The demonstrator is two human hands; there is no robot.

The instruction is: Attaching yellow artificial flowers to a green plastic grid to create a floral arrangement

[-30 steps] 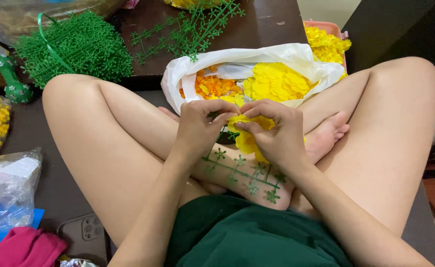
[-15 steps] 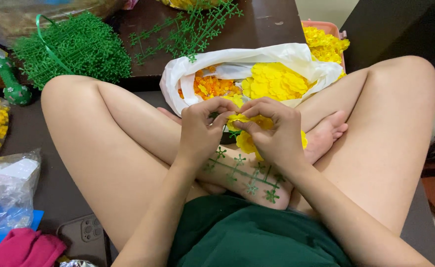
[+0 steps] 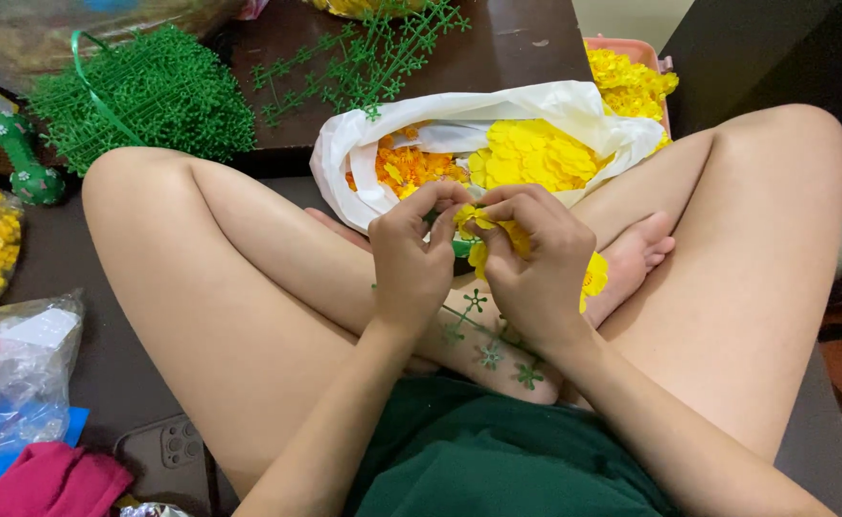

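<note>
Left hand: I see my left hand (image 3: 411, 251) raised over the crossed legs, fingers curled in, thumb and forefinger pinched on the yellow flower cluster (image 3: 498, 241) at its top edge.
Right hand: my right hand (image 3: 536, 263) sits just beside the left, touching it at the fingertips; its fingers are folded round the same yellow flower cluster, so most of the petals are hidden under the palm.
Flower cluster: yellow plastic blossoms held between both hands, above the ankles; one bloom pokes out below the right hand near the foot, and a bit of green shows between the thumbs.
Green stem: a thin green plastic stem (image 3: 486, 337) with small star-shaped tips hangs down from the hands and lies across the shin.
White bag: a white plastic bag (image 3: 555, 101) lies open just beyond the hands, against the legs; inside it are loose yellow petals (image 3: 531, 153) on the right and orange petals (image 3: 407, 168) on the left.
Pink tray: a pink tray (image 3: 659, 67) behind the bag, heaped with more yellow blossoms.
Dark bench: a dark brown bench (image 3: 526, 43) carries loose green stem pieces (image 3: 364, 57).
Green bundle: a thick bundle of green stems (image 3: 143, 96) tied with a green ribbon, far left of the bag.
Floor left: a clear plastic bag (image 3: 14, 369), a magenta cloth (image 3: 52, 479), and a green bone-shaped object (image 3: 23, 158), all well apart from the hands.
</note>
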